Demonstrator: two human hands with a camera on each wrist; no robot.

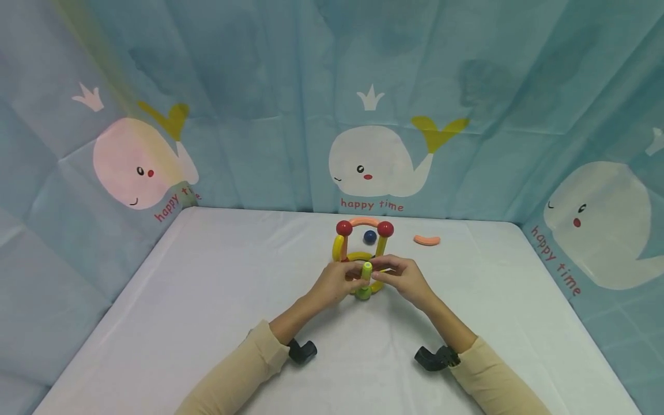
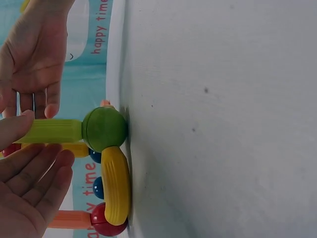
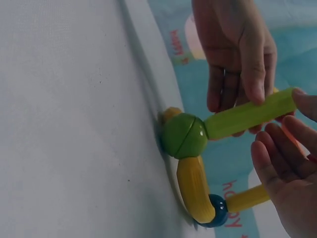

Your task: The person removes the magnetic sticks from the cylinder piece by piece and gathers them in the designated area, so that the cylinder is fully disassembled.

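Note:
A magnetic-stick construction stands on the table, made of balls joined by straight and curved sticks. At its near corner a light-green stick [image 1: 366, 271] rises upright from a green ball [image 2: 105, 129]. My left hand [image 1: 334, 283] pinches this stick, thumb on one side and fingers behind. Beside its upper end is my right hand [image 1: 407, 282], fingers loosely extended; whether its thumb touches the stick is unclear. Yellow curved sticks [image 2: 116, 186] run from the green ball toward a red ball [image 2: 109, 220] and a blue ball [image 3: 218, 210]. Two red balls [image 1: 344, 228] top the rear uprights.
Behind the construction lies a loose-looking dark blue ball [image 1: 370, 237]. An orange curved stick [image 1: 427, 240] lies to the right on the white table [image 1: 207, 276]. A blue whale-print curtain [image 1: 259, 144] hangs around the table's back and sides.

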